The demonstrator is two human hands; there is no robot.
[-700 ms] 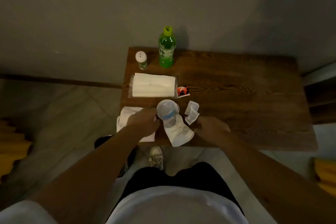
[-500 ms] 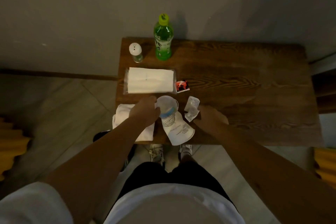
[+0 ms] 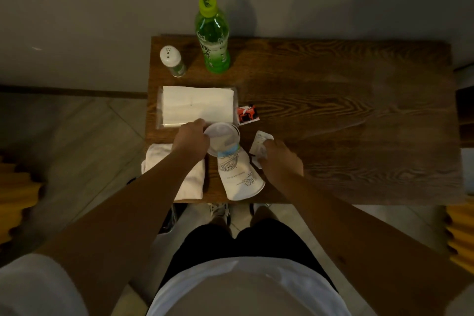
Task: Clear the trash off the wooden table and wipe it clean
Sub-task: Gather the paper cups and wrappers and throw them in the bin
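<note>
The table (image 3: 346, 115) is dark brown wood with lighter orange-brown grain swirls. At 12 o'clock stands a translucent green bottle (image 3: 214, 41) with a lime-yellow cap; beside it, a shaker (image 3: 172, 60) with a white top. The napkin stack (image 3: 197, 105) is white. The sachet (image 3: 247, 114) is red, black and white. The paper cup (image 3: 239, 177) is white with dark line drawings.

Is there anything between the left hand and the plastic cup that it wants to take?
No, nothing visible is between them. The left hand already touches the rim of the clear plastic cup, which stands beside the paper cup lying on its side.
</note>
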